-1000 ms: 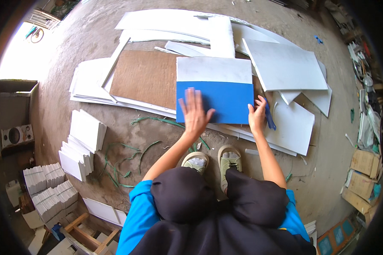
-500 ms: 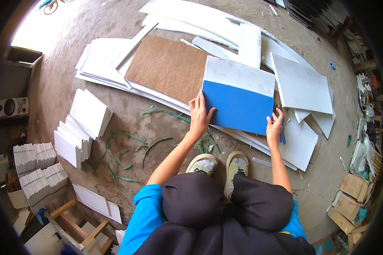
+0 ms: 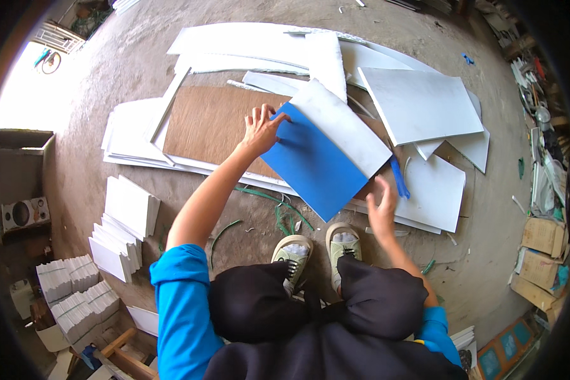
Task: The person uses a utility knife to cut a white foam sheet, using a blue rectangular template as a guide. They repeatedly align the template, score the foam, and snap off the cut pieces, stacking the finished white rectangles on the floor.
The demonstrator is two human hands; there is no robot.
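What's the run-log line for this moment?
Left hand: curled fingers at blue panel, upper left; Right hand: open, apart from panel's lower-right edge; Blue panel: askew over brown board; White panel: beside blue panel

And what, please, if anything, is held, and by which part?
Perhaps the blue board, by its left edge, in the left grip; the right grip looks empty.

I find free passage over bare grey-brown floor (image 3: 478, 259) past the right hand (image 3: 382, 210); a blue-and-white rectangular board (image 3: 326, 152) obstructs the line to the left hand (image 3: 259, 132).
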